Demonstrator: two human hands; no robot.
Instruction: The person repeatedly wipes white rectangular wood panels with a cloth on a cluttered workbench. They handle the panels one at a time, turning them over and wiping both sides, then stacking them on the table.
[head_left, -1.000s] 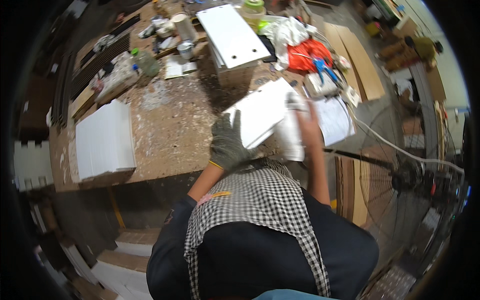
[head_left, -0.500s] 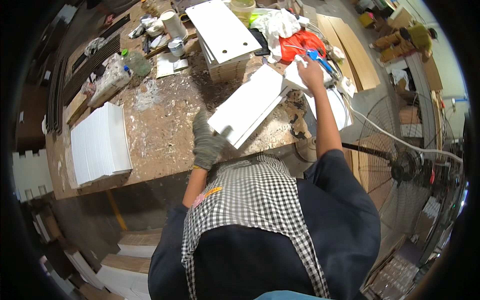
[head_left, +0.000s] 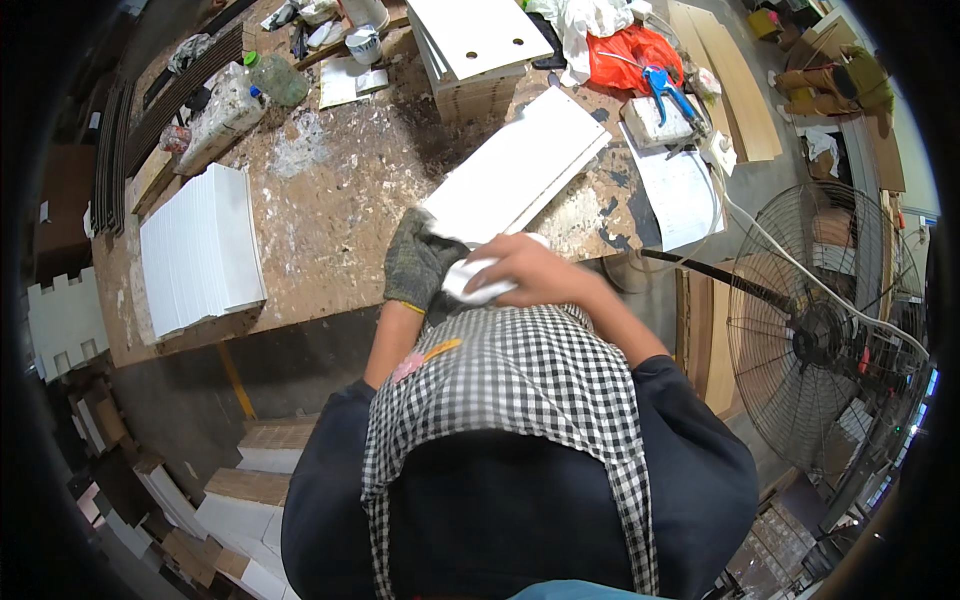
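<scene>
A long white board (head_left: 520, 165) lies slantwise on the worktable, its near end reaching toward my apron; a second board edge shows under it. My left hand (head_left: 416, 262), in a grey knitted glove, is closed round the near left corner of the board. My bare right hand (head_left: 530, 272) grips a crumpled white cloth (head_left: 478, 282) and holds it against the board's near end, close to the left glove. Some of the left fingers are hidden behind the cloth.
Stacked white boards (head_left: 480, 45) with holes stand at the back, and a row of white panels (head_left: 200, 250) at the left. A blue-handled tool (head_left: 665, 90), a red plastic bag (head_left: 635, 55) and a paper sheet (head_left: 680, 190) lie right. A caged fan (head_left: 815, 335) stands beside the table.
My right hand has come back from beside the blue-handled tool to the board's near end, bringing the white cloth. My left hand has closed on the board's corner.
</scene>
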